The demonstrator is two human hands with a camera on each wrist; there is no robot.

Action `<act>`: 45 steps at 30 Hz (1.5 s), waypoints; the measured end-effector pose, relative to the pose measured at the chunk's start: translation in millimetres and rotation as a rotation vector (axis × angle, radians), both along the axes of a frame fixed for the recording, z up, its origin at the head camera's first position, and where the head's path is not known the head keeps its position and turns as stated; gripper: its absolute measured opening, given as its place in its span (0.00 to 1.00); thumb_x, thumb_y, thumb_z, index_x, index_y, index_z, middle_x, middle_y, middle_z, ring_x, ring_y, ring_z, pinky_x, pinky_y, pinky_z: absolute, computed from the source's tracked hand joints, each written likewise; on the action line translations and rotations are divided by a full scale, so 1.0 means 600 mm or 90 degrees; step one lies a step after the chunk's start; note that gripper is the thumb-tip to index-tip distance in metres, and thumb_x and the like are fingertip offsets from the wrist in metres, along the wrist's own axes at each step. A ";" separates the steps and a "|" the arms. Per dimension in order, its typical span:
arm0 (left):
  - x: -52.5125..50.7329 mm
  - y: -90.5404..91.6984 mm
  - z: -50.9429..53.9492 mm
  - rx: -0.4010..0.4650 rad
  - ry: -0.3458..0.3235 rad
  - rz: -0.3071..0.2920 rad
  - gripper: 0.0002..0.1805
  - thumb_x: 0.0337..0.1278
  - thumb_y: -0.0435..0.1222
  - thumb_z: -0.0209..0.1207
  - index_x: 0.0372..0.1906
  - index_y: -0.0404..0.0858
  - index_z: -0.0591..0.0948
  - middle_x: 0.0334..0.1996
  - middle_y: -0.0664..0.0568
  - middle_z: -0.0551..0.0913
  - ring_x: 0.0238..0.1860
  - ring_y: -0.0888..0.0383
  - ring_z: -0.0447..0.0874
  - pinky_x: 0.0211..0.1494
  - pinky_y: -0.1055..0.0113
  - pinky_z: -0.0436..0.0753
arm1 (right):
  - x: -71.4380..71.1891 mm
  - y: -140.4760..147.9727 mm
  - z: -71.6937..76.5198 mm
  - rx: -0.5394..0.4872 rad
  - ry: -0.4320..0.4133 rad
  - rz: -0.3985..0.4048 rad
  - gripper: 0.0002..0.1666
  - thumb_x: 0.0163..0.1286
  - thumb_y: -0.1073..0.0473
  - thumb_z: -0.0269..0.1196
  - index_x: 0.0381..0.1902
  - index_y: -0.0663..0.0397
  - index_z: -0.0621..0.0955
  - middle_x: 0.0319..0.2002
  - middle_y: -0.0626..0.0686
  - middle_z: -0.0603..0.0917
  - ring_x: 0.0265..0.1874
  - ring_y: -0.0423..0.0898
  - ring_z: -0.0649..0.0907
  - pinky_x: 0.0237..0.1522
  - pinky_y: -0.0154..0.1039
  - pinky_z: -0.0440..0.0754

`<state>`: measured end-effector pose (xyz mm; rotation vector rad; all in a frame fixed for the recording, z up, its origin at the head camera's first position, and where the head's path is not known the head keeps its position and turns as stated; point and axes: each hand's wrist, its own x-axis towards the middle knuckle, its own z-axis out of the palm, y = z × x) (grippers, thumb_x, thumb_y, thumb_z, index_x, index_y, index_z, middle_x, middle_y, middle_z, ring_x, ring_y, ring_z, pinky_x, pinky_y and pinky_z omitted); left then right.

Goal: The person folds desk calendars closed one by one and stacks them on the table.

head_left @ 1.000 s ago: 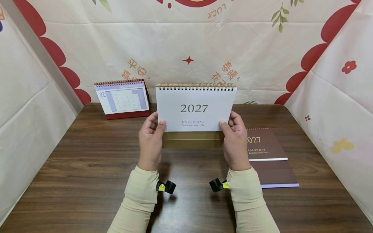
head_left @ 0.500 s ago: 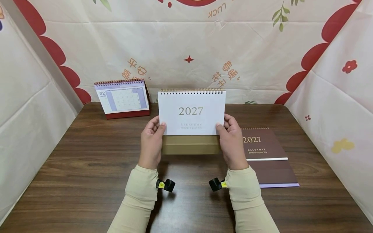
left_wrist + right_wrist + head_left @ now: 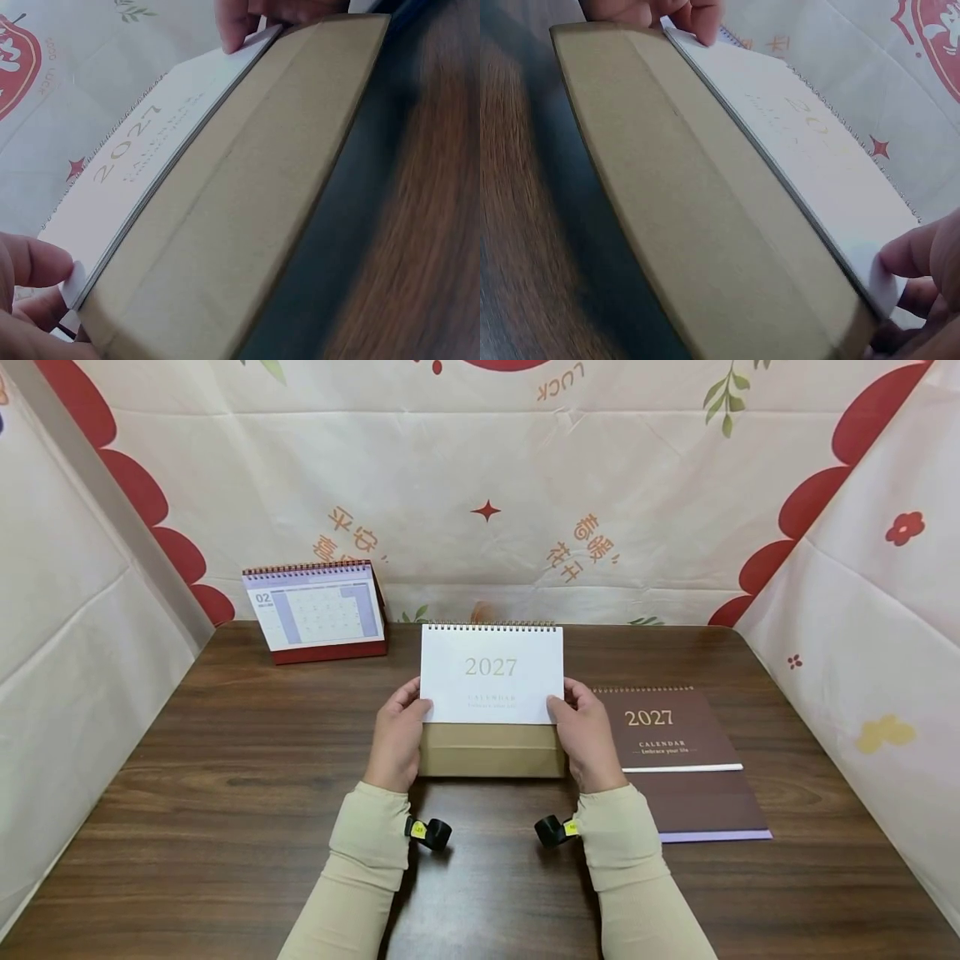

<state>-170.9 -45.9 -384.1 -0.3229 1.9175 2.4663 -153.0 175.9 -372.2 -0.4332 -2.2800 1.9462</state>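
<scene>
Between the two hands is a spiral-bound desk calendar (image 3: pixel 491 693) with a white 2027 cover and a tan-gold base below it. My left hand (image 3: pixel 397 739) grips its left edge, thumb on the front of the cover and fingers behind. On the opposite edge my right hand (image 3: pixel 588 739) pinches it the same way. Both wrist views show the tan base (image 3: pixel 217 180) from close by, and in the right wrist view the cover (image 3: pixel 795 150) lies between the two thumbs. Whether the base touches the table cannot be told.
A red-based calendar (image 3: pixel 322 614) stands at the back left, showing page 02. To the right a brown 2027 calendar (image 3: pixel 667 731) lies flat on the wooden table (image 3: pixel 225 827), partly behind my right hand. A patterned cloth (image 3: pixel 480 460) hangs behind and at both sides.
Both hands have brought the white desk calendar down and away toward the table, so it looks smaller and lower. More of the brown calendar shows. The red-based calendar stays put.
</scene>
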 end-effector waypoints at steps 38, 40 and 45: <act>0.008 -0.025 -0.008 -0.402 -0.049 -0.161 0.26 0.59 0.25 0.48 0.65 0.29 0.74 0.63 0.38 0.74 0.57 0.47 0.71 0.54 0.55 0.74 | 0.005 0.021 -0.020 0.129 -0.110 0.125 0.29 0.78 0.53 0.52 0.69 0.66 0.70 0.67 0.64 0.70 0.65 0.59 0.69 0.66 0.56 0.65; 0.009 -0.025 -0.007 -0.401 -0.048 -0.166 0.23 0.61 0.29 0.50 0.61 0.29 0.77 0.59 0.39 0.77 0.52 0.47 0.73 0.52 0.56 0.75 | 0.005 0.021 -0.017 0.157 -0.112 0.144 0.31 0.78 0.52 0.51 0.70 0.65 0.68 0.68 0.64 0.69 0.65 0.59 0.69 0.65 0.56 0.66; 0.009 -0.025 -0.007 -0.397 -0.045 -0.177 0.17 0.68 0.37 0.54 0.53 0.31 0.79 0.50 0.41 0.79 0.46 0.48 0.72 0.49 0.56 0.72 | 0.007 0.026 -0.009 0.220 -0.110 0.183 0.36 0.78 0.49 0.51 0.74 0.65 0.61 0.71 0.65 0.64 0.70 0.60 0.65 0.66 0.57 0.65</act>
